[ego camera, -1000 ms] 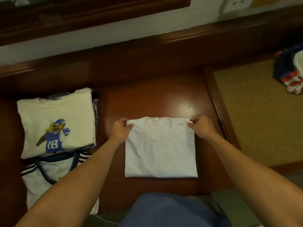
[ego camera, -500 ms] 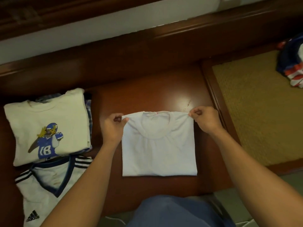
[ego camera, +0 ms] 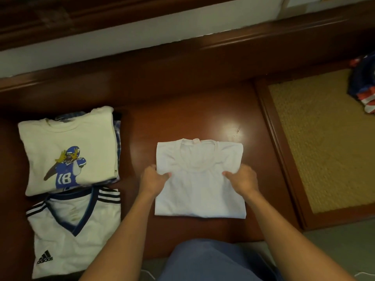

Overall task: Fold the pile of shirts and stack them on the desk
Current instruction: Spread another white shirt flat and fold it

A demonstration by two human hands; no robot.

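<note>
A plain white shirt (ego camera: pixel 199 191), folded to a rectangle, lies on the brown desk (ego camera: pixel 182 110) in the middle. My left hand (ego camera: pixel 152 179) grips its left edge about halfway down, thumb on top of the cloth. My right hand (ego camera: pixel 242 178) grips the right edge at the same height. At the left lies a folded cream shirt (ego camera: pixel 67 147) with a blue number 18 player print, on top of other folded clothes. Just below it sits a folded white jersey (ego camera: pixel 71 232) with navy V-neck and black stripes.
A woven tan mat (ego camera: pixel 324 142) in a wooden frame lies to the right of the desk. A bundle of navy, red and white clothes (ego camera: pixel 363 86) sits at its far right. A raised wooden ledge (ego camera: pixel 142 65) runs along the back below a white wall.
Both hands have let go of the white shirt's top corners and moved down to grip its side edges at mid-height. The view has shifted a little.
</note>
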